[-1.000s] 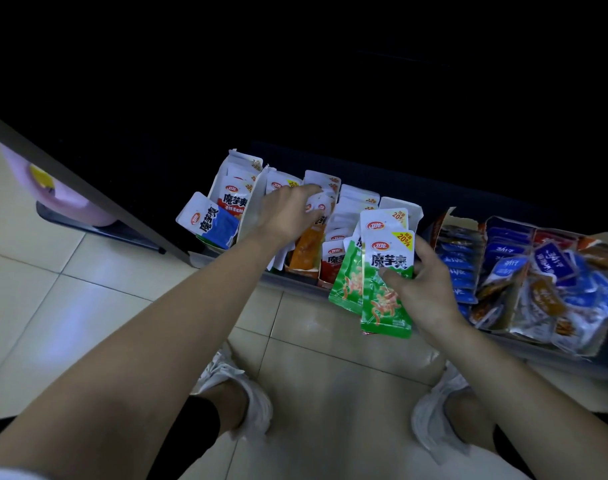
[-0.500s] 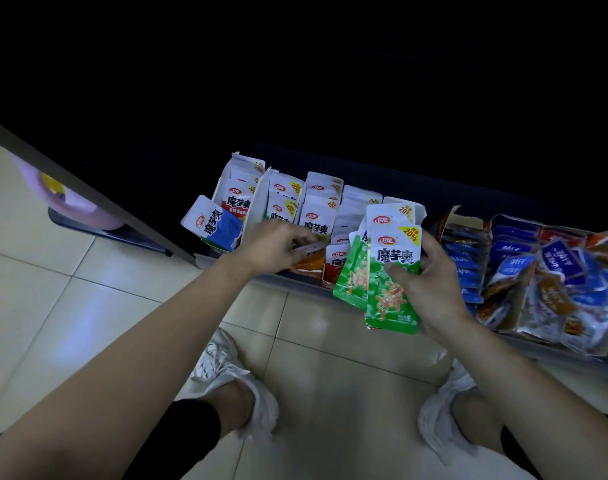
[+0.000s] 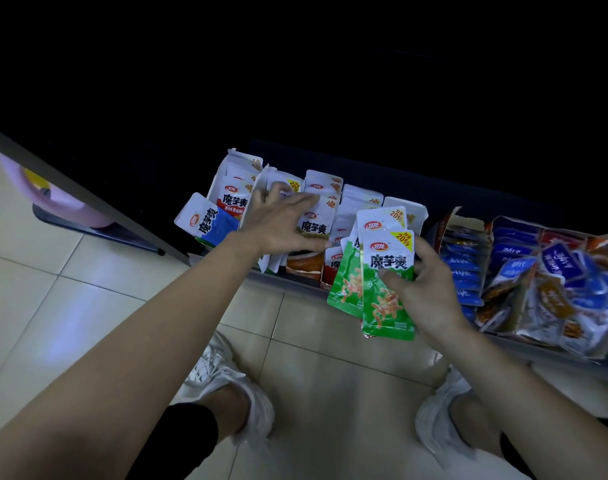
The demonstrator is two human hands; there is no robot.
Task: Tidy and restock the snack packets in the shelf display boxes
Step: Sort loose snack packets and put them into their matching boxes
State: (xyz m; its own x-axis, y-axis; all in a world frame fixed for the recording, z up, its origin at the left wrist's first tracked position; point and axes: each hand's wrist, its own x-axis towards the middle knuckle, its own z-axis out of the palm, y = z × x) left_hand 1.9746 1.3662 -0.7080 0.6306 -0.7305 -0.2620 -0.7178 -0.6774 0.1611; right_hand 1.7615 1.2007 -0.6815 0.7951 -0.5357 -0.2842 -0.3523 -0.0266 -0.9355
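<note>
A row of open white cardboard display boxes (image 3: 241,168) stands on the low dark shelf (image 3: 295,285), packed with upright white-topped snack packets (image 3: 361,202) set one behind another. At the front of the middle boxes, orange packets (image 3: 304,264) and red packets (image 3: 331,268) show their lower halves. A blue-and-white packet (image 3: 205,225) leans tilted at the outer left end of the row.

The left hand (image 3: 285,223) reaches over these boxes with fingers spread wide and fairly straight, laid across the packet tops; its thumb runs along the lower edge of a white packet with a green base (image 3: 314,223).

The right hand (image 3: 425,282) grips a fanned bunch of green-and-white snack packets (image 3: 385,292), thumb pressed on the front one, held just in front of the shelf edge and above the beige tiled floor (image 3: 70,278).

Further right, a torn cardboard box (image 3: 448,220) holds blue packets (image 3: 463,268) standing in a tidy file. Beside it, another box carries blue, brown and silver packets (image 3: 555,292) lying jumbled, spilling forward.
</note>
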